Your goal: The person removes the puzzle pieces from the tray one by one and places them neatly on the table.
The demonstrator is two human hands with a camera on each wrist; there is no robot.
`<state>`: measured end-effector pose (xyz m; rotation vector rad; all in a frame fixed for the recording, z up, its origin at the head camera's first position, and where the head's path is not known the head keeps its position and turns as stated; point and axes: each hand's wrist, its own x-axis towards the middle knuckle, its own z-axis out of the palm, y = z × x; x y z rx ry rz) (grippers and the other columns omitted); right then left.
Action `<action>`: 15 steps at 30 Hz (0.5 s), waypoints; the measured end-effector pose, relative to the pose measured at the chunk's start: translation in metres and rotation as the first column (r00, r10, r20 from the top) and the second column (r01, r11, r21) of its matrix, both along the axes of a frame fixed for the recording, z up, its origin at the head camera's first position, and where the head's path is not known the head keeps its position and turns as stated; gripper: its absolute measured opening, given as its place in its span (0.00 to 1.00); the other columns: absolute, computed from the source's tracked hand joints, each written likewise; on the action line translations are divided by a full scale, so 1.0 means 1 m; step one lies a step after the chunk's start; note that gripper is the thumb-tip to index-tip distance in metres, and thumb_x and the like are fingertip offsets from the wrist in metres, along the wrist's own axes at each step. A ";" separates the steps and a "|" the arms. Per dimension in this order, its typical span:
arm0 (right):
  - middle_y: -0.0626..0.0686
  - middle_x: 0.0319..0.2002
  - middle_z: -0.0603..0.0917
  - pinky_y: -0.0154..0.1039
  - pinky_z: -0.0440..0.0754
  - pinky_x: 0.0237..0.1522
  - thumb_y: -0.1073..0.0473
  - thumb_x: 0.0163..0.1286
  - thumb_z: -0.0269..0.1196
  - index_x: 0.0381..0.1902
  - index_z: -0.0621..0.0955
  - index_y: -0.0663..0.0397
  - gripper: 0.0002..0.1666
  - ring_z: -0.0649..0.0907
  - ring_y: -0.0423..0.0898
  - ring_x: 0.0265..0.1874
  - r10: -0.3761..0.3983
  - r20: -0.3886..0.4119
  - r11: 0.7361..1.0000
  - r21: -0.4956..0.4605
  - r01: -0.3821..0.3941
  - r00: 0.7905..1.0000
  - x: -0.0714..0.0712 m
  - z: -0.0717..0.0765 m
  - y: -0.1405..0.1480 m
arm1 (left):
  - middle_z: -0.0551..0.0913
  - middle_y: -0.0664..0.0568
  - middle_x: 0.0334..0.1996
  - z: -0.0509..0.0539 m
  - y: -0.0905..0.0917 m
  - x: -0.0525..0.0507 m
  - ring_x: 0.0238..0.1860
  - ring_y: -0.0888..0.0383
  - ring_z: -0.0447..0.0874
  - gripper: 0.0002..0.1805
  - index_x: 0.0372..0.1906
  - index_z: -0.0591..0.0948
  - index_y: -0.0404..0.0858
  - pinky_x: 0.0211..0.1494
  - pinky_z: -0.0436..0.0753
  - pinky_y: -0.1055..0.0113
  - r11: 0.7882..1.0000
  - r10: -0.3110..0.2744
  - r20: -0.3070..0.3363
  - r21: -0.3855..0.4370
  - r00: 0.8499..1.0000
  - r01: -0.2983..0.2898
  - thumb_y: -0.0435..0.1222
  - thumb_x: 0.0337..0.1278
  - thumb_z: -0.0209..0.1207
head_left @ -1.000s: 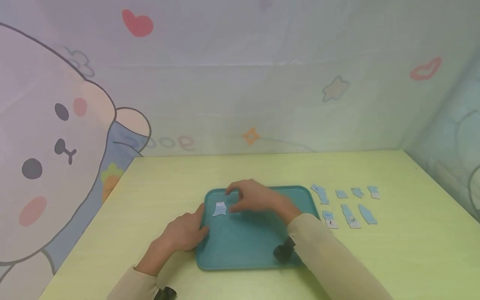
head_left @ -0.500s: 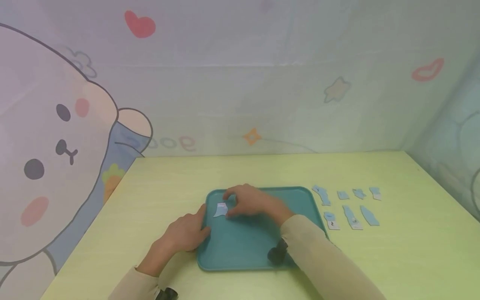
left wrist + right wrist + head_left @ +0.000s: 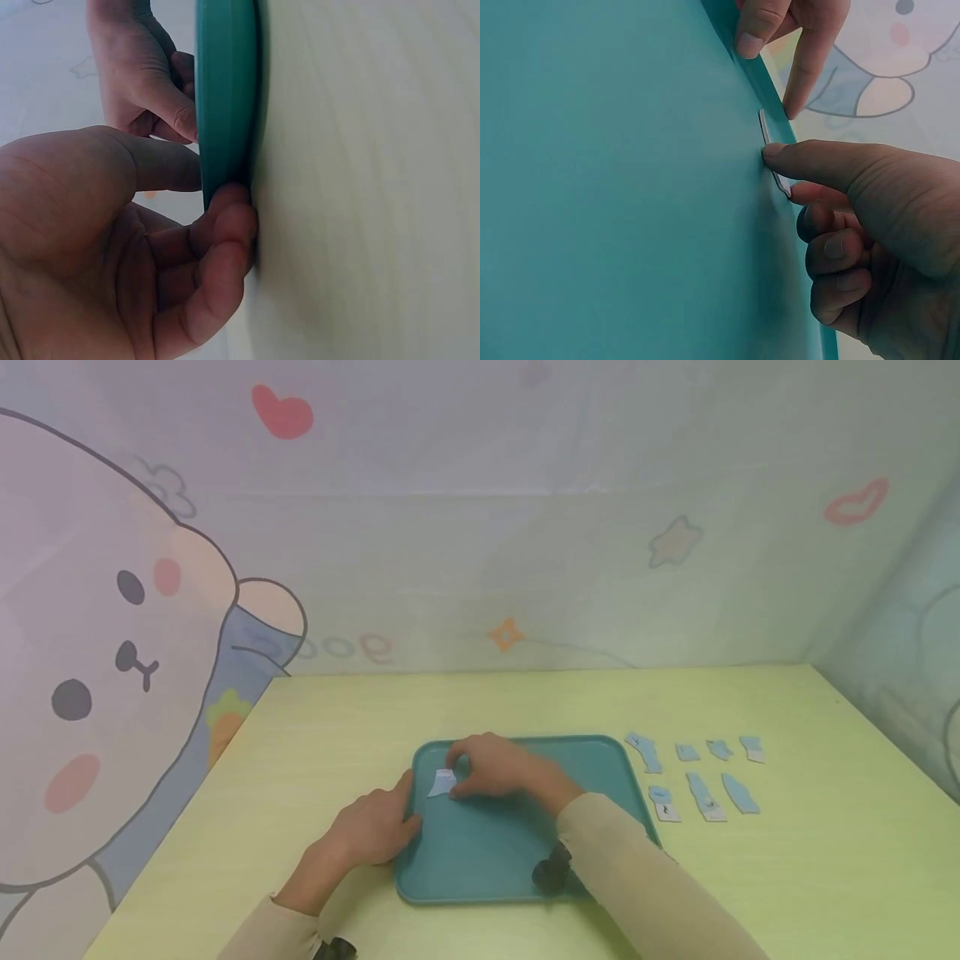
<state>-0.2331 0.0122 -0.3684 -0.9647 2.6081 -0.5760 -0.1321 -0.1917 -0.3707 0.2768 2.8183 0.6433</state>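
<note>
A light-blue puzzle piece (image 3: 442,783) with a pale upper edge lies in the upper left part of the teal tray (image 3: 480,852). My right hand (image 3: 491,766) pinches this piece, thumb and index finger at its edges; in the right wrist view the thumb covers the middle of the puzzle piece (image 3: 782,184), while the other fingers are curled in. At the tray's left side, my left hand (image 3: 371,827) grips the rim. In the left wrist view its thumb bends over the tray wall (image 3: 225,97) and curled fingers press the outside near the tabletop.
Right of the tray, several loose puzzle pieces lie on the pale yellow table (image 3: 825,860) in two rough rows, among them a long piece (image 3: 705,797) and a pointed one (image 3: 740,793). A cartoon-printed cloth (image 3: 480,510) hangs behind the table.
My right hand has come slightly left and down onto the puzzle piece, closing thumb and index finger on it. The left hand keeps its grip on the tray rim.
</note>
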 end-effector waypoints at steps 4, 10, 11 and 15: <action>0.55 0.56 0.87 0.49 0.80 0.62 0.51 0.69 0.73 0.59 0.85 0.54 0.24 0.81 0.48 0.51 -0.013 -0.002 1.000 0.012 0.013 1.000 0.000 -0.001 0.000 | 0.75 0.51 0.19 0.000 0.000 0.000 0.17 0.60 0.72 0.39 0.82 0.54 0.24 0.21 0.67 0.67 1.000 -0.005 -0.008 -0.004 1.000 0.005 0.36 0.75 0.54; 0.56 0.53 0.87 0.47 0.81 0.58 0.50 0.69 0.73 0.60 0.84 0.57 0.26 0.80 0.47 0.46 -0.021 -0.013 1.000 0.001 0.021 1.000 0.000 -0.002 0.000 | 0.75 0.51 0.18 0.001 0.000 0.000 0.16 0.59 0.71 0.39 0.82 0.54 0.25 0.21 0.66 0.67 1.000 -0.002 0.001 0.005 1.000 0.002 0.36 0.75 0.54; 0.56 0.53 0.87 0.47 0.82 0.57 0.50 0.69 0.73 0.60 0.84 0.57 0.26 0.80 0.47 0.45 -0.021 -0.019 1.000 -0.007 0.021 1.000 -0.001 -0.002 0.000 | 0.75 0.51 0.18 0.001 0.001 0.000 0.17 0.59 0.71 0.39 0.82 0.54 0.25 0.21 0.66 0.67 1.000 -0.001 0.003 0.006 1.000 0.001 0.36 0.75 0.54; 0.53 0.46 0.88 0.44 0.81 0.49 0.51 0.67 0.73 0.59 0.85 0.57 0.26 0.79 0.45 0.39 -0.031 -0.070 0.999 -0.042 0.028 0.997 -0.002 0.000 0.004 | 0.75 0.51 0.19 0.002 0.001 0.000 0.17 0.59 0.72 0.39 0.82 0.55 0.25 0.22 0.66 0.66 1.000 0.002 -0.001 -0.002 1.000 -0.002 0.36 0.75 0.54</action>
